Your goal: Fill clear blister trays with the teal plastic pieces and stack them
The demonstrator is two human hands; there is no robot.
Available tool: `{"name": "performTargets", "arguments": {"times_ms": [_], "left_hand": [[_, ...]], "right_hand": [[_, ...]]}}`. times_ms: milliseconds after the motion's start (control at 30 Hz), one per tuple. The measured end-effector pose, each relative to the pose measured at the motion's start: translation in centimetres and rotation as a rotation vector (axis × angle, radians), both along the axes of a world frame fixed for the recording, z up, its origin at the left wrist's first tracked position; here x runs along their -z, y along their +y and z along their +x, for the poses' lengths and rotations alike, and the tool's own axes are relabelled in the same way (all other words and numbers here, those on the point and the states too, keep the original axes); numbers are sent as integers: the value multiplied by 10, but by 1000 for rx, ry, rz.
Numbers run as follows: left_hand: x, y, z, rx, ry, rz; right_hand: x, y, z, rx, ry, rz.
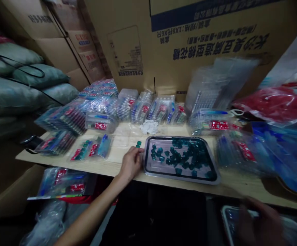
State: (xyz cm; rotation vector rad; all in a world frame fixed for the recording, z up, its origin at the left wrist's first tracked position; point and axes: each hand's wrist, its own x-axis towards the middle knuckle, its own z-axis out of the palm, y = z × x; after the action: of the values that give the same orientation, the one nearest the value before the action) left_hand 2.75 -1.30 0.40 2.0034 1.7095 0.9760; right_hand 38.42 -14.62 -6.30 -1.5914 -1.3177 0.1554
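My left hand (131, 163) rests at the near edge of the wooden table (123, 136), its curled fingers touching the left rim of a metal tray (181, 137). Whether it holds anything is hidden. Many small teal translucent pieces (179, 156) lie scattered in the tray. A few more teal pieces (138, 144) sit on the wood just beyond my fingers. My right hand (261, 226) is blurred below the table edge at lower right, over a second metal tray (226, 218) that is mostly hidden.
Clear plastic packs (138, 107) of blue and red items crowd the table's back. Blue and red plastic bags (276, 112) pile up at right. Large cardboard boxes (189, 44) stand behind, grey sacks (15, 82) at left, and another pack (61, 182) lies below the table.
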Motion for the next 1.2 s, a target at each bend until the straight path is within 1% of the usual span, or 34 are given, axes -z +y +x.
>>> {"name": "performTargets", "arguments": {"times_ms": [33, 100, 133, 167, 200, 233, 267, 333, 367, 433, 533, 600, 667, 733, 800, 867, 933, 1000, 1067, 1133, 1167, 1200], "left_hand": [[2, 0, -22, -80, 2, 6], [8, -1, -59, -186, 37, -5], [12, -3, -74, -194, 70, -17], [16, -6, -85, -163, 113, -28], [20, -10, -93, -99, 162, -41], [23, -15, -98, -17, 213, -56], [27, -22, -102, 74, 264, -74], [35, -38, -108, 236, 352, -103], [40, -47, -111, 292, 384, -107], [49, -66, -120, 348, 413, -58], [59, -88, -136, 343, 372, 117], [60, -93, -146, 336, 311, 240], [56, -90, -154, 326, 230, 342], [48, -83, -158, 296, 126, 414], [35, -76, -161, 242, -1, 437], [20, -71, -165, 141, -142, 383], [5, -66, -174, -9, -294, 246], [-10, -58, -189, -144, -460, 97], [-22, -42, -211, -211, -627, 23], [-29, -19, -237, -228, -734, 15], [-31, -5, -251, -235, -746, 10], [-31, 10, -263, -267, -732, 0]], "right_hand": [[-4, 13, -28, -50, -65, 67], [-17, 38, -91, -348, -207, 84], [-23, 50, -124, -488, -286, 77], [-29, 61, -154, -595, -359, 49], [-33, 72, -182, -682, -434, 13], [-35, 82, -206, -737, -499, -38], [-35, 90, -226, -748, -548, -83], [-30, 105, -253, -725, -620, -148], [-25, 111, -261, -709, -644, -165], [-17, 120, -267, -728, -686, -181], [-8, 127, -262, -859, -702, -210], [-7, 131, -256, -941, -659, -241], [-10, 138, -251, -979, -560, -259], [-17, 148, -249, -995, -418, -263], [-31, 159, -250, -1018, -247, -303], [-49, 167, -256, -1075, -63, -381], [-69, 173, -268, -1164, 117, -451], [-87, 174, -288, -1266, 230, -471], [-99, 174, -316, -1334, 266, -457], [-104, 176, -350, -1337, 294, -450], [-104, 177, -369, -1313, 328, -470], [-103, 179, -388, -1279, 365, -521]]}}
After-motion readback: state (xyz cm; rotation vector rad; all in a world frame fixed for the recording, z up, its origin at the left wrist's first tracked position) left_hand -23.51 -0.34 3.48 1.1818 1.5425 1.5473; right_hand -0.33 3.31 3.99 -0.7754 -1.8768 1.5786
